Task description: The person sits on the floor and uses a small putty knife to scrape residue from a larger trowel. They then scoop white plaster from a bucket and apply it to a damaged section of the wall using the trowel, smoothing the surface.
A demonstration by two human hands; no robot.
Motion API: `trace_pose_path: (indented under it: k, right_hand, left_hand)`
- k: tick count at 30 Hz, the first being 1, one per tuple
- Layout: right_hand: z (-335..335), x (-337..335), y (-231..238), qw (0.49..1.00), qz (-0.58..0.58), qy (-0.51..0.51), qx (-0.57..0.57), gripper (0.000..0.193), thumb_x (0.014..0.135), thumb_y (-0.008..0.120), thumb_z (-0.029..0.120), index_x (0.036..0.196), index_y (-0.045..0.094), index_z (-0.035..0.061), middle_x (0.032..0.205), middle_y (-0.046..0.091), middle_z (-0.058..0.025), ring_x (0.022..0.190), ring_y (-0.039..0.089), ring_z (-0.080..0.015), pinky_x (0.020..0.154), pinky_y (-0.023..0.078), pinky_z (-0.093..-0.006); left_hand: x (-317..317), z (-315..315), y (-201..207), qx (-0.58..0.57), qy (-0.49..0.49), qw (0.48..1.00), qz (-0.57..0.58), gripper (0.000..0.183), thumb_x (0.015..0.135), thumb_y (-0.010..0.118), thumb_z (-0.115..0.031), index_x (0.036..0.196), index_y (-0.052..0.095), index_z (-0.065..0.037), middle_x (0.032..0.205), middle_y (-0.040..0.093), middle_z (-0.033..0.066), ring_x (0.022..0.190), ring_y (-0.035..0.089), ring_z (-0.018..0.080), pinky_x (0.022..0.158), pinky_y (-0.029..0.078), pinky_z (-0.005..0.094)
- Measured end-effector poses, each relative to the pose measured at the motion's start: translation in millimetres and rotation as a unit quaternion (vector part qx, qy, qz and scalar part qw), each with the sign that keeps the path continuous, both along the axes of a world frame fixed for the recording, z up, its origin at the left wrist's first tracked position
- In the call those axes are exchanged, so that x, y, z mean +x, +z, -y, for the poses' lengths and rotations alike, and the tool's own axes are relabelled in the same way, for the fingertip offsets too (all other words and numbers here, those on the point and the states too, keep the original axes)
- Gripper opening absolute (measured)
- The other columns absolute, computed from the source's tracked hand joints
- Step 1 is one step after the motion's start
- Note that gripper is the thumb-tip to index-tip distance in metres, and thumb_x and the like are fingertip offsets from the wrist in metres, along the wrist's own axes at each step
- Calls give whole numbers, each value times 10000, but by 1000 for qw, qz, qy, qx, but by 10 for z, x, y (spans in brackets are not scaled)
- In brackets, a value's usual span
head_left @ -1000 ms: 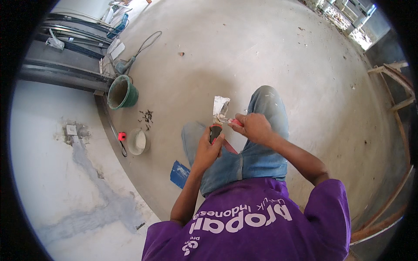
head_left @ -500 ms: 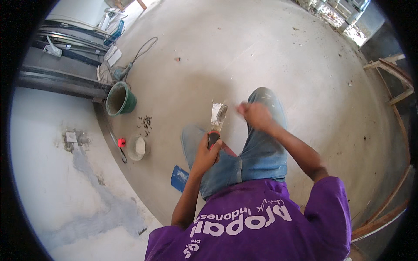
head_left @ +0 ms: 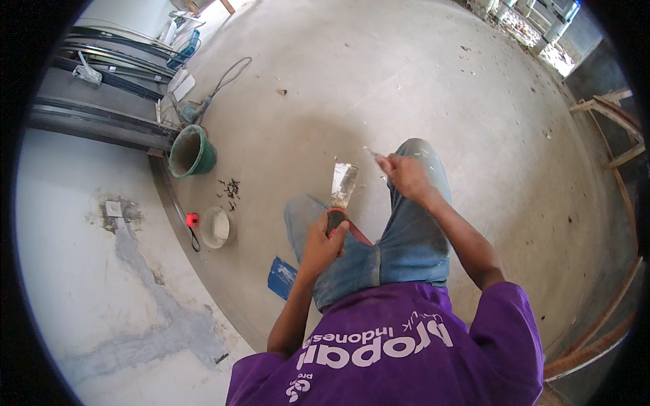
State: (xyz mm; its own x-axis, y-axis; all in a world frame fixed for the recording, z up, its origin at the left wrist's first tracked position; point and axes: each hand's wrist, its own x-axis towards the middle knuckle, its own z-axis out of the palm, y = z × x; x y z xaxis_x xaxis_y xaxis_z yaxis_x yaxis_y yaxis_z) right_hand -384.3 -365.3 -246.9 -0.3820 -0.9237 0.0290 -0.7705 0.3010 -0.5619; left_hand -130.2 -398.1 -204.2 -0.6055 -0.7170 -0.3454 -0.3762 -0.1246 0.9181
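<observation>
Hands apart, each clamped on something. Left hand [head_left: 325,245]: closed round the handle of the scraper [head_left: 340,199], which sits up over the lap, blade pointing away from the body, whitish residue [head_left: 344,176] on it. Right hand [head_left: 409,177]: fingers shut on a small tool [head_left: 372,153], thin tip out toward the left, off the scraper, near the knee of the jeans [head_left: 414,250].

Step, as I judge it: cleaning the scraper blade with the small tool, caught between strokes; residue left, so not finished. Another stroke would call for a steady left grip, the tip laid flat on the blade, and left fingers kept below the edge.

Hard to make out: right hand is a bit blurred and covers the small tool's handle, so its type can't be told. Left fingers hide part of the scraper handle. A red strip [head_left: 359,234] shows just beside the left hand; can't tell what it belongs to. Blue sheet [head_left: 282,277] is partly behind the left forearm. Farther out on the floor [head_left: 487,101]: tub [head_left: 217,227], contents unclear; dark bits [head_left: 231,192], too small to identify; bucket [head_left: 192,151], bottom in shadow. Fisheye rim cuts off the wooden frame [head_left: 613,118] at right.
</observation>
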Motion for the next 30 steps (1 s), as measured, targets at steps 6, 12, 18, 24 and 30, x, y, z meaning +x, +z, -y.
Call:
trace_pose_path:
  k: [6, 12, 18, 24, 30]
  right_hand:
    - [-263, 450, 59, 993, -42, 108, 9, 446, 992, 497, 412, 797, 639, 37, 675, 626, -224, 672, 633, -425, 615, 490, -500]
    - [-271, -38, 85, 999, 17, 11, -42, 385, 973, 534, 385, 836, 621, 36, 690, 628, -210, 675, 631, -415, 611, 487, -497]
    - [-359, 580, 226, 988, 53, 140, -21, 453, 934, 534, 493, 878, 650, 59, 763, 662, -192, 746, 657, -387, 689, 503, -499]
    - [-83, 139, 134, 998, 22, -16, -55, 421, 961, 527, 439, 829, 594, 45, 687, 625, -195, 690, 636, -407, 628, 486, -510]
    - [-279, 399, 197, 996, 2, 80, -32, 452, 988, 475, 448, 906, 634, 33, 705, 632, -221, 714, 640, -418, 656, 487, -511]
  left_hand:
    - [-66, -4, 6, 37, 43, 997, -49, 220, 966, 578, -219, 1048, 553, -17, 648, 495, -4, 492, 474, 79, 440, 391, 251]
    - [-45, 0, -2, 112, 38, 990, -79, 221, 974, 560, -256, 1046, 535, -49, 681, 480, -29, 492, 468, 74, 425, 372, 233]
    - [90, 171, -226, 545, 64, 777, -309, 195, 1002, 515, -273, 1002, 527, -78, 676, 469, -17, 454, 466, 76, 380, 440, 182]
    - [96, 126, -154, 544, 40, 777, -314, 198, 1016, 494, -247, 1019, 538, -54, 659, 432, -24, 446, 463, 57, 361, 437, 161]
    - [77, 73, -173, 553, 47, 768, -320, 213, 998, 530, -271, 1011, 557, -60, 669, 464, -15, 424, 439, 60, 337, 402, 162]
